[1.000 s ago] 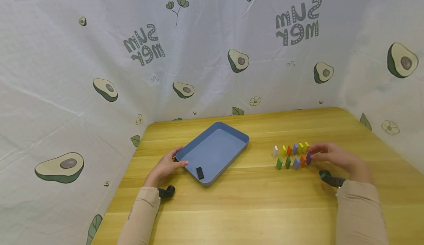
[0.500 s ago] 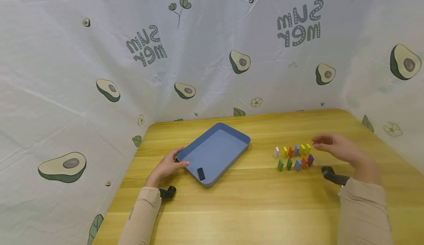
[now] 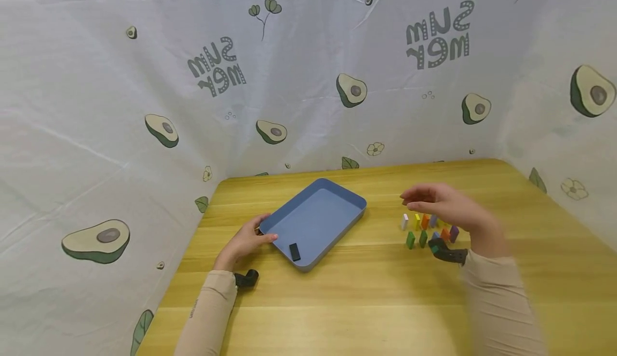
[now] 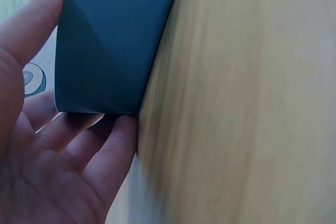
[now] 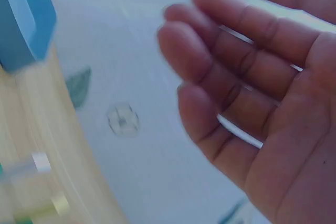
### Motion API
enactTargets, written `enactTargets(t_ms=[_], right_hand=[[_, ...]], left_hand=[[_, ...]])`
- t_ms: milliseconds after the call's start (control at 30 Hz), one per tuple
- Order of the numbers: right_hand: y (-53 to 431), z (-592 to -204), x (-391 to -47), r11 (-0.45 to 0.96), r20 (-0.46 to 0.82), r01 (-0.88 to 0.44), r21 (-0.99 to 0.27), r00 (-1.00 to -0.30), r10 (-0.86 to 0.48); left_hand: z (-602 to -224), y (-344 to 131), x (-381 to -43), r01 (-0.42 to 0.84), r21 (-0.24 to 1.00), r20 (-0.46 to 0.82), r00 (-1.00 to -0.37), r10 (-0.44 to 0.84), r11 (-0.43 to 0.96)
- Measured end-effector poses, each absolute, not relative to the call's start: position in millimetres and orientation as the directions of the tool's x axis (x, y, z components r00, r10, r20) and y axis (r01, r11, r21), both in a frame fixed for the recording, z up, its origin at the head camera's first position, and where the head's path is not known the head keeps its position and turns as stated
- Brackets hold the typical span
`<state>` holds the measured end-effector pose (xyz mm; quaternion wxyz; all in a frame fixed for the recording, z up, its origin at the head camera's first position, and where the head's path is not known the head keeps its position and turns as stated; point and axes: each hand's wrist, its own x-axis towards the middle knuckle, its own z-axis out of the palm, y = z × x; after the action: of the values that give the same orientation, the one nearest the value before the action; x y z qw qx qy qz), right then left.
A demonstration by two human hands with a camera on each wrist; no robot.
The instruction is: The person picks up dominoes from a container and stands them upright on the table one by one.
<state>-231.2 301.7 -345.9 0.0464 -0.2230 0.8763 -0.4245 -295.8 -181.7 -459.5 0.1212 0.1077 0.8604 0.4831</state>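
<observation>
My left hand [image 3: 243,243] grips the near-left corner of a blue tray [image 3: 315,219], thumb over the rim. In the left wrist view its fingers lie against the outside of the tray wall [image 4: 110,45]. A black domino [image 3: 294,251] lies flat in the tray's near corner. My right hand [image 3: 445,203] is in the air above two rows of standing coloured dominoes, partly hiding them. Its fingers are loosely bent and hold nothing, as the right wrist view shows. Visible among them are a white domino [image 3: 405,221], a green domino [image 3: 410,240] and a purple domino [image 3: 454,233].
The wooden table [image 3: 356,297] carries the tray at left and the dominoes at right. A white cloth [image 3: 308,99] printed with avocados hangs behind and along both sides. A black wrist camera [image 3: 445,251] sits under the right wrist, close in front of the dominoes.
My right hand leaves the purple domino at the right end, lifts, and moves left over the rows. The purple domino stays standing. My left hand stays on the tray.
</observation>
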Motion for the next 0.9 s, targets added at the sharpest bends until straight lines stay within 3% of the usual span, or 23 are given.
enactTargets(t_ms=[367, 900], right_hand=[[199.7, -356.9, -270.1, 0.407, 0.035, -0.415, -0.814, -0.734, -0.678], [109.2, -372.2, -321.7, 0.423, -0.129, -0.372, -0.826, -0.607, -0.784]], left_hand=[[-458.0, -181.1, -295.6, 0.079, 0.859, -0.093, -0.947, 0.306, 0.506], [-459.0, -179.2, -294.9, 0.058, 0.883, -0.09, -0.953, 0.289, 0.465]])
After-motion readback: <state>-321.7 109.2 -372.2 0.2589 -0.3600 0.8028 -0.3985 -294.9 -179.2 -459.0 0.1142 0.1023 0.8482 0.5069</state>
